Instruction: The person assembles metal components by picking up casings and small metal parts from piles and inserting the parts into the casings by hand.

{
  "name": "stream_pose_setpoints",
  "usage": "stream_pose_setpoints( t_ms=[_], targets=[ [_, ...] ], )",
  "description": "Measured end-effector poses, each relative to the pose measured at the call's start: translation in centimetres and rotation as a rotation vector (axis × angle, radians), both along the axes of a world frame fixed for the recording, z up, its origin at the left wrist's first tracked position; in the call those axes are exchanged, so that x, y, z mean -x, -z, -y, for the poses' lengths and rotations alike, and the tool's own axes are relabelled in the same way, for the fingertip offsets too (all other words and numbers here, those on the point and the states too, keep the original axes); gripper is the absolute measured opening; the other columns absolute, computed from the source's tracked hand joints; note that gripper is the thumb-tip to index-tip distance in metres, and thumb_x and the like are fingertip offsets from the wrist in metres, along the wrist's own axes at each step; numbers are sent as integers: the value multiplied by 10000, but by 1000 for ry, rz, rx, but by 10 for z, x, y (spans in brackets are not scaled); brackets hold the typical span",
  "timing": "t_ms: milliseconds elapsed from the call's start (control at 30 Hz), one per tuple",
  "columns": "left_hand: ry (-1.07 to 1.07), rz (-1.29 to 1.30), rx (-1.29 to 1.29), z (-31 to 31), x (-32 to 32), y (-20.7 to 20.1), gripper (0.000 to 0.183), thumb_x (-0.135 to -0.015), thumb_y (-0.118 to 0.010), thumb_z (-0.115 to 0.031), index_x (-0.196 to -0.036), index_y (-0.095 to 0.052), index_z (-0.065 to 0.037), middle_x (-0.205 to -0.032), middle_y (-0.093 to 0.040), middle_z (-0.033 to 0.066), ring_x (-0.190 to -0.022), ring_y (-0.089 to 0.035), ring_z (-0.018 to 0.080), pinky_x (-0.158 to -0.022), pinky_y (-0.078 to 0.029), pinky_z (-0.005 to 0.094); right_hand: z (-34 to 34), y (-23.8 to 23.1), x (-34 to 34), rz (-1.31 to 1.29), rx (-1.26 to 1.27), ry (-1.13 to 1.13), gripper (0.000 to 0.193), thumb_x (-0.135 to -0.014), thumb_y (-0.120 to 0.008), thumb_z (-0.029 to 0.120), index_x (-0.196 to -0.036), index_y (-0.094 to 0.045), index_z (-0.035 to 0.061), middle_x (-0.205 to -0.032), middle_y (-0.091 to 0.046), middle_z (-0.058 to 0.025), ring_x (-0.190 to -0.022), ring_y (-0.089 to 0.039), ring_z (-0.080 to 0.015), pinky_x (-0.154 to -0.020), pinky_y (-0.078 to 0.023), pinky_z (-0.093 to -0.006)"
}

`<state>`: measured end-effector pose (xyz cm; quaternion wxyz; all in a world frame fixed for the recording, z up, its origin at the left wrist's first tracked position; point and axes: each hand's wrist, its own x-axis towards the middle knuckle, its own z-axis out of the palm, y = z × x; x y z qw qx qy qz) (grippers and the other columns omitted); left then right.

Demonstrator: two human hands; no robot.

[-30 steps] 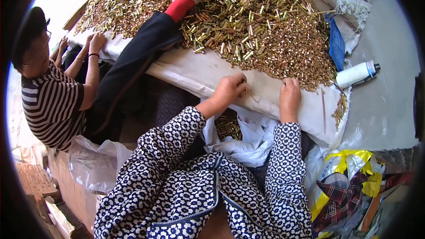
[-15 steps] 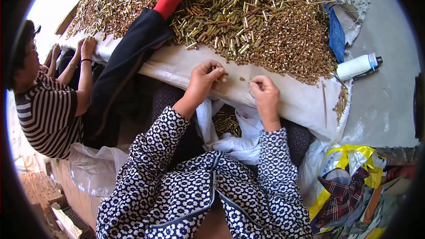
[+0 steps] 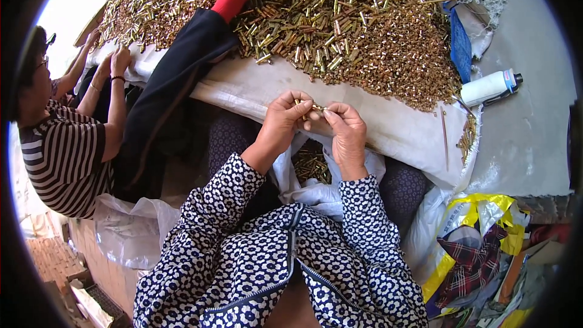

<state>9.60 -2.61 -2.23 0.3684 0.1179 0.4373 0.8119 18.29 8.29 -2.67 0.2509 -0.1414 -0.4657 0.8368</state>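
Note:
My left hand (image 3: 282, 120) is closed on small brass-coloured metal pieces (image 3: 299, 102), held between thumb and fingers. My right hand (image 3: 348, 135) meets it, thumb and index finger pinched on a small metal piece (image 3: 317, 108) whose exact shape I cannot make out. Both hands are just above the near edge of a pale cloth-covered work surface (image 3: 243, 88). On that surface lies a heap of brass-coloured metal tubes (image 3: 316, 24), with many short ring-like metal pieces (image 3: 407, 54) toward its right side. Below my hands, a white sack (image 3: 282, 173) holds metal tubes (image 3: 311, 164).
A person's dark-trousered leg (image 3: 176, 73) with a red sock (image 3: 234, 1) stretches across the heap. At left sits a person in a striped shirt (image 3: 70, 158). A white bottle (image 3: 489, 88), a thin stick (image 3: 444, 140) and a yellow-and-white bag (image 3: 449, 255) are at right.
My right hand has moved left and up against my left hand. The small piece seen on the cloth between them no longer shows there. A co-worker's hand at left has moved farther forward.

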Motion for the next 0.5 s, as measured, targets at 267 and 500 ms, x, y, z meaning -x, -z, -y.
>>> stream_pose_setpoints(
  t_ms=[267, 500],
  targets=[
    [-22, -39, -67, 0, -13, -1, 79, -864, -519, -81, -922, -512, -27, -786, -601, 69, -678, -584, 110, -539, -461, 203, 8, 6, -3, -57, 16, 93, 92, -790, -571, -20, -880, -577, -5, -905, -568, -42, -791, -545, -89, -756, -435, -212],
    [-59, -94, -120, -3, -18, -1, 85, -855, -531, -66, -912, -519, -4, -802, -604, 84, -693, -595, 124, -565, -481, 212, 10, 5, -7, -75, -23, 138, 70, -787, -564, -37, -851, -572, -9, -912, -566, -46, -808, -543, -93, -757, -442, -223]
  ],
)
